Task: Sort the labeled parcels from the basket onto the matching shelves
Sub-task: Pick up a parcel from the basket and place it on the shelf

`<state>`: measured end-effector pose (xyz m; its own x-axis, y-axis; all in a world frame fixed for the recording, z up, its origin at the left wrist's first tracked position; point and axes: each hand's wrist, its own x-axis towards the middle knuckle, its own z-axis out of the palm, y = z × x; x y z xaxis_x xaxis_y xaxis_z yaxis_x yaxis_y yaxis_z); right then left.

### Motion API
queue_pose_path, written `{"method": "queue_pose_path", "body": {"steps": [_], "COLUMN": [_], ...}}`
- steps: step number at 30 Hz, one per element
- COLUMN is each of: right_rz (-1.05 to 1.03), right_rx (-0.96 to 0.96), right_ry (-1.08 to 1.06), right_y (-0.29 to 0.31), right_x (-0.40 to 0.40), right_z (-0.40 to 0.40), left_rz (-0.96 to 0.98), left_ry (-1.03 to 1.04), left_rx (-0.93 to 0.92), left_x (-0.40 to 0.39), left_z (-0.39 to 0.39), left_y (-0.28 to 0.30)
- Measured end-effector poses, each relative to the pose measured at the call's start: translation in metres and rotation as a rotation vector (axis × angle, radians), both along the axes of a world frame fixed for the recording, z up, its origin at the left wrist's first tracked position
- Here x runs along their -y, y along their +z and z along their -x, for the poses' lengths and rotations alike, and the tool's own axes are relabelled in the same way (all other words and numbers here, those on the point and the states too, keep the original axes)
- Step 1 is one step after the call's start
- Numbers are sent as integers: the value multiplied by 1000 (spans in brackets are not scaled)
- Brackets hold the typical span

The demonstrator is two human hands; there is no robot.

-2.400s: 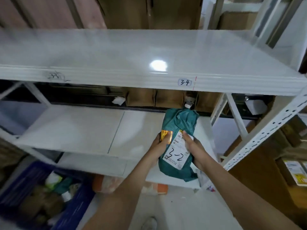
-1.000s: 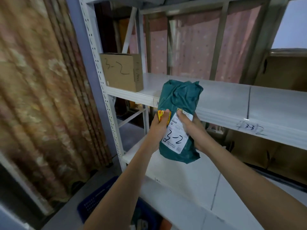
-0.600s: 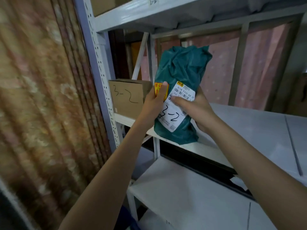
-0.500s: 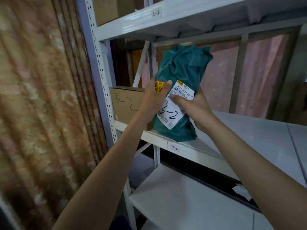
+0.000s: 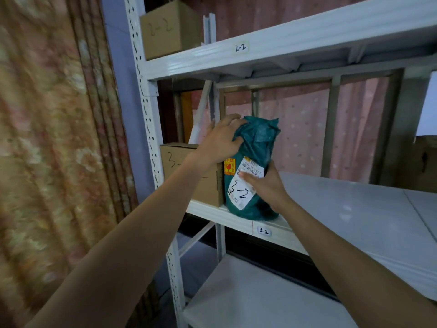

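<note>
The teal parcel [image 5: 256, 147] stands upright on the 3-2 shelf [image 5: 354, 209] beside a cardboard box [image 5: 189, 178], left hand [image 5: 222, 140] gripping its crumpled top, right hand [image 5: 264, 185] clasping its labelled middle.

Both bare arms are stretched forward. The left hand [image 5: 221, 138] is curled over the crumpled teal plastic parcel's [image 5: 254, 166] top; its lower front is gripped by the right hand [image 5: 264, 185].
</note>
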<state>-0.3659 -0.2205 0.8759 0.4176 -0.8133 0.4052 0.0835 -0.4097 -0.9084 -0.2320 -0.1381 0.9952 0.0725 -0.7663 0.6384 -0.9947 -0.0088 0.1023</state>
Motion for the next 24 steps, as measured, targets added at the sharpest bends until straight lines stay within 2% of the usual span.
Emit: {"method": "queue_pose_path", "body": {"steps": [4, 12, 19, 24], "right_rz": [34, 15, 2, -31], "right_rx": [-81, -132, -141, -89], "right_ry": [2, 18, 27, -23], "right_y": [-9, -10, -6, -5], "right_x": [3, 17, 10, 0], "right_z": [-8, -1, -1, 0], "left_rz": [-119, -213, -200, -172], "left_ry": [-29, -99, -7, -29], "left_rx": [-18, -51, 26, 12], "left_x": [8, 11, 3, -4], "left_z": [-1, 6, 7, 5], "left_y": [2, -10, -5, -10]}}
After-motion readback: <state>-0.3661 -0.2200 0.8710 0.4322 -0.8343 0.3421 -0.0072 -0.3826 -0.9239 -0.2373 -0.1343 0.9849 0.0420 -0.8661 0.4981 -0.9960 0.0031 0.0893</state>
